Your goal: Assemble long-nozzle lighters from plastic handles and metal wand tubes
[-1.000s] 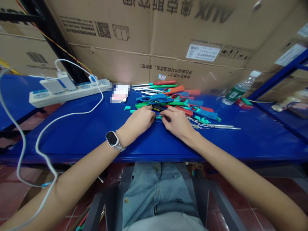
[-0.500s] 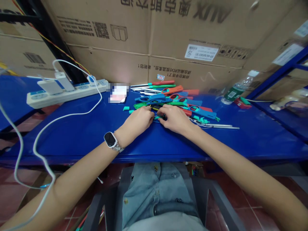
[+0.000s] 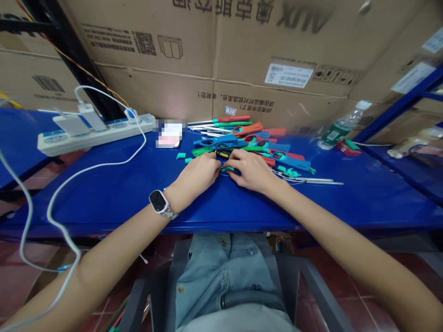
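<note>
Right hand in tight, fingertips narrowed on a green piece over the table, just in front of the lighters! Left hand curls close beside; its grip, I can't tell.

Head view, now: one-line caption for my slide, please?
Left hand and right hand close together at a small teal piece on the blue table, lighters heaped around.

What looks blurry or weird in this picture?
Head view: blocky squares cover most of the phone. Head view: a pale glow on the cardboard behind it. Head view: the green bit between the left hand and right hand is too soft to make out clearly. Head view: the arms look stretched toward the corners.
</note>
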A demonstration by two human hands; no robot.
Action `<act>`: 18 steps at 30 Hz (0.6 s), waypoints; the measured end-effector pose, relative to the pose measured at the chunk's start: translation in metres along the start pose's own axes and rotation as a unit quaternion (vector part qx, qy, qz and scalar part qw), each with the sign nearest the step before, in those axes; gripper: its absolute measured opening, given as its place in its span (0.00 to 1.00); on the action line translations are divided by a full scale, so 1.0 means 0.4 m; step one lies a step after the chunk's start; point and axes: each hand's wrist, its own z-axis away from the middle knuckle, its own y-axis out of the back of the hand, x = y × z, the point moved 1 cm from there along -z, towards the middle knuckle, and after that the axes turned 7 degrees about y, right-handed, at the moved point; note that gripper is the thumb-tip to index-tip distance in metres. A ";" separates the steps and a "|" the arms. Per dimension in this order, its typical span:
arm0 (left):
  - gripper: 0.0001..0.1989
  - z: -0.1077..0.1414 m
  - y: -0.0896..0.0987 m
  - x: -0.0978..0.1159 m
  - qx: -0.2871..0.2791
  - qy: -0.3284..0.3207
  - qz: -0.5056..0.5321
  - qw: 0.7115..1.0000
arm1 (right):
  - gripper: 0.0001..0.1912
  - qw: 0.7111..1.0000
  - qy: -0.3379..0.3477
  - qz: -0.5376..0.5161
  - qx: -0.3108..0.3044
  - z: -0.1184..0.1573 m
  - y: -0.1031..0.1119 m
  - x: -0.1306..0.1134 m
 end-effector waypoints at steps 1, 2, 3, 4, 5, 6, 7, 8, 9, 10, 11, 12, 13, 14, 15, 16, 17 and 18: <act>0.14 0.000 0.000 0.000 0.000 0.000 -0.002 1.000 | 0.10 1.000 0.008 -0.004 -0.001 -0.001 0.001 0.003; 0.14 0.001 0.001 0.000 0.000 0.000 -0.004 1.000 | 0.10 1.000 0.013 -0.012 -0.004 -0.003 0.002 0.005; 0.15 0.002 0.002 0.001 -0.001 -0.001 -0.006 1.000 | 0.10 1.000 0.015 -0.023 -0.008 -0.005 0.005 0.007; 0.15 0.002 0.004 0.002 -0.003 -0.002 -0.007 1.000 | 0.10 0.999 0.013 -0.032 -0.014 -0.006 0.008 0.009; 0.15 0.003 0.005 0.003 -0.006 -0.001 -0.008 1.000 | 0.10 0.999 0.008 -0.039 -0.022 -0.009 0.012 0.011; 0.15 0.003 0.006 0.003 -0.008 0.000 -0.009 1.000 | 0.10 0.999 0.002 -0.042 -0.033 -0.011 0.016 0.012; 0.15 0.003 0.007 0.004 -0.009 0.001 -0.010 1.000 | 0.09 0.998 -0.004 -0.043 -0.046 -0.014 0.020 0.013; 0.15 0.003 0.007 0.004 -0.011 0.002 -0.010 1.000 | 0.09 0.997 -0.009 -0.041 -0.060 -0.018 0.024 0.014; 0.15 0.003 0.007 0.004 -0.011 0.004 -0.010 1.000 | 0.08 0.997 -0.013 -0.037 -0.073 -0.022 0.028 0.014; 0.15 0.002 0.007 0.004 -0.011 0.005 -0.010 1.000 | 0.07 0.996 -0.016 -0.032 -0.084 -0.026 0.031 0.013; 0.15 0.002 0.007 0.003 -0.011 0.005 -0.008 1.000 | 0.07 0.995 -0.019 -0.028 -0.091 -0.030 0.034 0.013; 0.15 0.002 0.007 0.003 -0.010 0.004 -0.007 1.000 | 0.06 0.995 -0.021 -0.024 -0.095 -0.034 0.036 0.012; 0.15 0.002 0.007 0.004 -0.009 0.003 -0.005 1.000 | 0.06 0.995 -0.023 -0.019 -0.098 -0.037 0.037 0.010; 0.15 0.002 0.007 0.004 -0.008 0.003 -0.004 1.000 | 0.06 0.995 -0.024 -0.015 -0.099 -0.040 0.038 0.009; 0.14 0.002 0.008 0.005 -0.007 0.003 -0.003 1.000 | 0.06 0.995 -0.025 -0.011 -0.100 -0.043 0.038 0.008; 0.14 0.003 0.008 0.005 -0.006 0.005 -0.002 1.000 | 0.06 0.995 -0.024 -0.008 -0.100 -0.044 0.037 0.007; 0.14 0.003 0.008 0.006 -0.006 0.007 -0.003 1.000 | 0.06 0.995 -0.021 -0.004 -0.098 -0.044 0.035 0.006; 0.14 0.004 0.008 0.007 -0.006 0.010 -0.003 1.000 | 0.06 0.996 -0.016 -0.001 -0.093 -0.042 0.033 0.006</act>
